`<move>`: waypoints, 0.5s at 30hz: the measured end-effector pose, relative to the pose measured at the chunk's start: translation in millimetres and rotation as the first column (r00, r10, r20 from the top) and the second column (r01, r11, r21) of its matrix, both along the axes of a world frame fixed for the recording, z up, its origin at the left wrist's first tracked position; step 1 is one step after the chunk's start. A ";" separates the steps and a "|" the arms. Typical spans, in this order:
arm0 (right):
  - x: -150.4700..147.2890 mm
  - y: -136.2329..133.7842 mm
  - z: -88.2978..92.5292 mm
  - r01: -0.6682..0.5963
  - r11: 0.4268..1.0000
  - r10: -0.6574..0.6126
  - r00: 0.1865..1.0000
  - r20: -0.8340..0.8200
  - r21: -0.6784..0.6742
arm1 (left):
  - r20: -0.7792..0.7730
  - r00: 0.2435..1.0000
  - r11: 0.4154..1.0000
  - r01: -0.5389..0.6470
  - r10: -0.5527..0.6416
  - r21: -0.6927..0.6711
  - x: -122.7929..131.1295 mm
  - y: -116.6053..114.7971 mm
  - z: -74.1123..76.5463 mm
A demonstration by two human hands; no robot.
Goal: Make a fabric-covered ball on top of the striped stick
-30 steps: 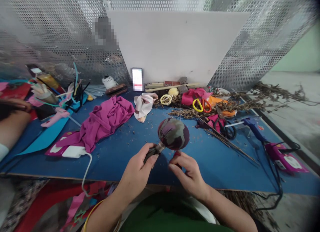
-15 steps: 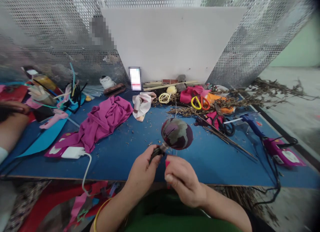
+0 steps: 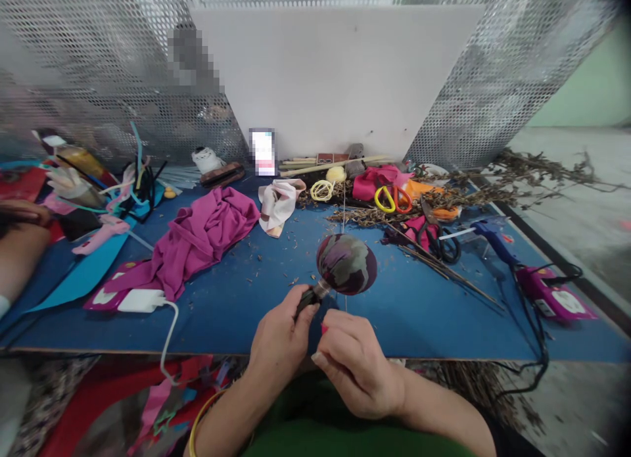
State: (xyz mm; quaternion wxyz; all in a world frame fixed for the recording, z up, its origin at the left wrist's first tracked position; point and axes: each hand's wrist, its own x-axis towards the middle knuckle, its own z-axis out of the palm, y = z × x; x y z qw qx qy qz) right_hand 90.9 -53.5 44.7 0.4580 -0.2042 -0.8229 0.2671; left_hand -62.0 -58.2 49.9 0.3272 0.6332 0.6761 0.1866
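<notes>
My left hand is wrapped round the dark handle of a round, cloth-covered ball in purple, grey and maroon patches. The ball is held above the blue table, at the upper right end of the handle. Just right of the handle, my right hand is closed in a pinch, with a small bit of bright pink showing at its fingers. Most of that pink piece is hidden. A thin pale line runs vertically behind the ball.
Magenta cloth and a white plug lie left. Yellow-and-orange-handled scissors, dried stalks, black scissors and a blue glue gun lie right. At the left edge is another person's forearm.
My right hand has shifted slightly left and down, and less of the pink piece shows. My left hand still grips the handle. The view has shifted slightly.
</notes>
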 end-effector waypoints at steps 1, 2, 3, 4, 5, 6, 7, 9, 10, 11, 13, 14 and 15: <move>-1.2 0.1 0.6 0.005 1.000 -0.005 1.000 0.008 -0.002 | -0.001 1.000 1.000 -0.003 0.003 0.003 -0.2 -0.1 -1.5; -2.2 0.5 1.1 0.009 1.000 -0.009 1.000 0.017 -0.001 | -0.004 1.000 1.000 -0.009 0.009 0.007 -0.6 0.0 -2.8; -2.9 1.1 1.7 0.011 1.000 -0.011 1.000 0.026 0.000 | -0.009 1.000 1.000 -0.017 0.017 0.011 -1.2 0.3 -3.8; -2.9 1.9 2.3 0.010 1.000 -0.010 0.999 0.037 -0.001 | -0.017 1.000 1.000 -0.026 0.026 0.012 -2.2 1.0 -4.2; -2.0 3.0 2.9 0.001 1.000 0.000 0.998 0.055 -0.008 | -0.025 0.999 0.999 -0.034 0.034 0.011 -3.6 2.0 -4.0; -0.1 4.4 3.6 -0.018 1.000 0.019 0.997 0.073 -0.022 | -0.033 0.999 0.999 -0.036 0.037 0.008 -5.4 3.3 -3.0; 2.9 6.0 4.4 -0.040 0.998 0.044 0.995 0.091 -0.044 | -0.039 0.999 0.999 -0.034 0.034 0.004 -7.5 4.8 -1.5; 11.6 9.9 6.3 -0.064 0.995 0.073 0.990 0.124 -0.076 | -0.051 0.999 1.000 -0.017 0.017 -0.003 -12.1 7.2 2.4; 16.6 12.1 7.5 -0.058 0.996 0.067 0.986 0.149 -0.067 | -0.058 0.998 1.000 -0.002 0.002 -0.005 -14.0 7.9 4.4; 21.4 14.4 9.0 -0.040 0.999 0.046 0.981 0.188 -0.034 | -0.066 0.998 1.000 0.016 -0.016 -0.008 -15.4 8.2 6.1; 29.1 19.5 13.0 0.008 0.996 -0.034 0.957 0.287 0.093 | -0.094 0.994 0.998 0.057 -0.059 -0.020 -16.1 7.4 8.2; 31.5 22.4 15.7 0.013 0.986 -0.069 0.942 0.329 0.167 | -0.114 0.989 0.996 0.087 -0.091 -0.033 -15.4 6.5 8.7; 32.6 25.8 18.9 0.005 0.973 -0.090 0.930 0.358 0.231 | -0.141 0.982 0.991 0.122 -0.127 -0.047 -14.3 5.3 8.9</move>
